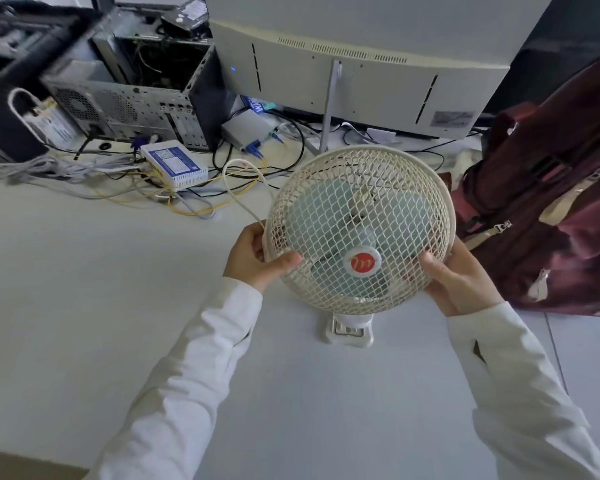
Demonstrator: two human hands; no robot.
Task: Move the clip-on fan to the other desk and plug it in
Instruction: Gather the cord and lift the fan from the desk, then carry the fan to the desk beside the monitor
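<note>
Smooth pale surface (118, 289) at centre frame; left hand (253, 258) and right hand (458, 275) grip the round mesh-caged fan (359, 230).

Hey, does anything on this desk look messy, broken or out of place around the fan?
Yes. The computer tower at the back left lies open, its wiring exposed. In front of it, grey and yellow cables sprawl tangled around a small white box. The fan, held by both hands, looks intact.
</note>
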